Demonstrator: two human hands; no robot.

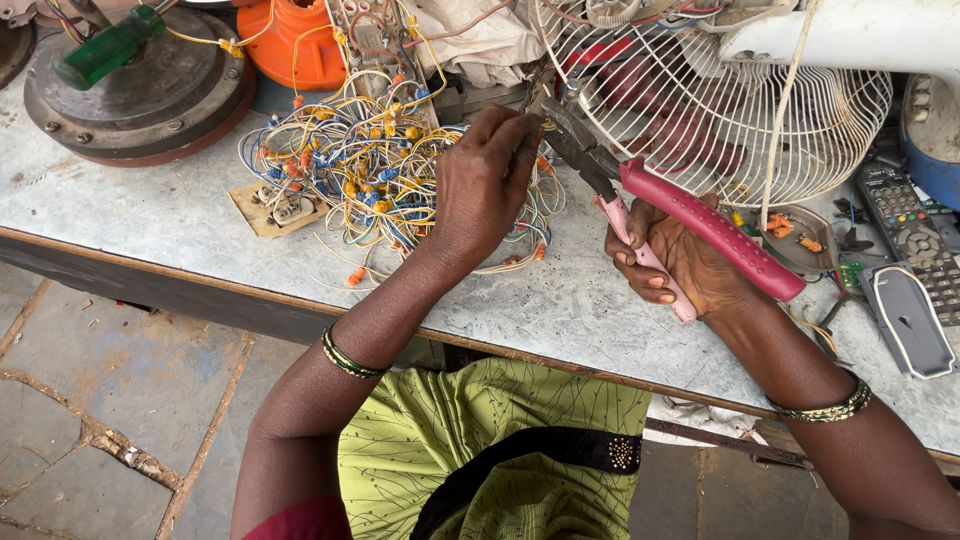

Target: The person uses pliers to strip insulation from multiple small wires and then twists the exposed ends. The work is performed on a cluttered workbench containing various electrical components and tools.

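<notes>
- The right hand (690, 262) is lying palm-up over the table (180, 215), its fingers (640, 275) curling round the pink-handled pliers (640, 195) and gripping both handles.
- The pliers are slanting up and to the left from that hand, their dark metal nose reaching to the left hand's fingertips, just in front of the fan guard (720, 100).
- The left hand (485, 185) is showing its back to the camera, wrist bent, with the forearm rising from the lower left across the table edge.
- Its fingers (520, 135) are pinching together at the pliers' nose, seemingly on a thin wire end, though the wire itself is too small to make out.
- Directly beneath and to the left of that hand, a tangled bundle of wires (360, 160) in blue, yellow, white and orange is lying on the table, partly covering a small circuit board (275, 207).
- Both wrists are wearing bangles, and a green garment is showing between the forearms.
- At the far left a round metal motor housing (140, 95) is resting on the table, with a green-handled screwdriver (105, 48) lying on top of it.
- To the right, a remote control (905, 225) and a grey plastic cover (912, 322) are lying near the right forearm.
</notes>
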